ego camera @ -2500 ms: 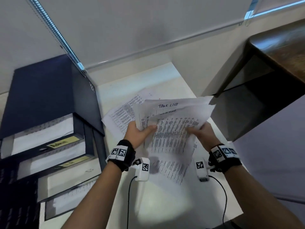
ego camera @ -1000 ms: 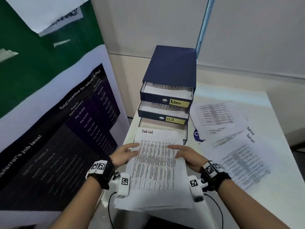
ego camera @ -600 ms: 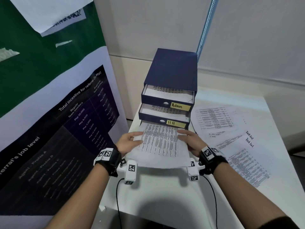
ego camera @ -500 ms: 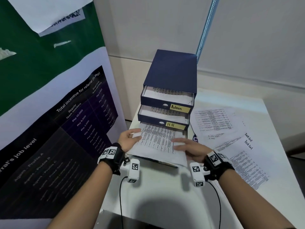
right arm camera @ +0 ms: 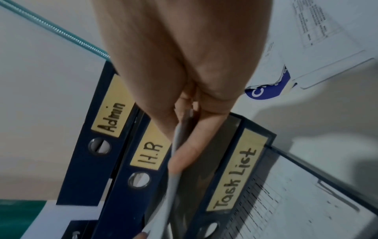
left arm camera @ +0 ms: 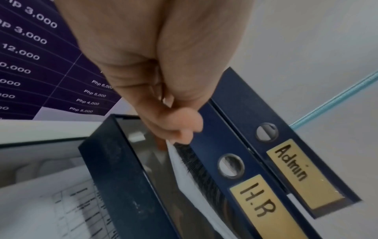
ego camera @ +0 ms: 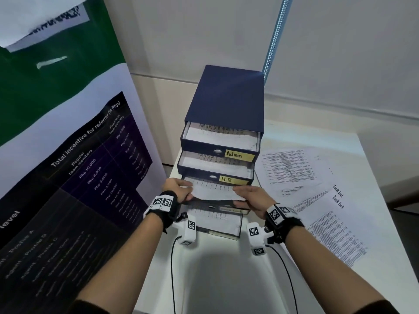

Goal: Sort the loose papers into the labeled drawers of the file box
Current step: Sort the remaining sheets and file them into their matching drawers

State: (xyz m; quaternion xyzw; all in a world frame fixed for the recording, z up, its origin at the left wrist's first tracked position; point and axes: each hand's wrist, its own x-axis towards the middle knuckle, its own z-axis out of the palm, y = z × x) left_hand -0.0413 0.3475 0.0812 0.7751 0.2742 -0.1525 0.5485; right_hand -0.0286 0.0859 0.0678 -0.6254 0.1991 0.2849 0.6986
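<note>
Left hand (ego camera: 179,191) and right hand (ego camera: 250,197) pinch papers (ego camera: 214,191) (seemingly several) over Task List drawer (right arm camera: 235,171).

Far end of the white printed paper sheaf (ego camera: 213,189) hidden under the yellow-labelled "H.R" drawer (ego camera: 215,176) of the dark blue cardboard file box (ego camera: 226,98). Left hand (ego camera: 179,189) fingertips hidden beneath the sheaf's edge in head view; right hand (ego camera: 251,197) thumb likewise. Third drawer's yellow label (ego camera: 231,209) too blurred to read in head view. Print on the loose white papers (ego camera: 328,214) on the white desk (ego camera: 226,279) too small to read. Green and purple poster (ego camera: 68,155) cut off by the left edge.
</note>
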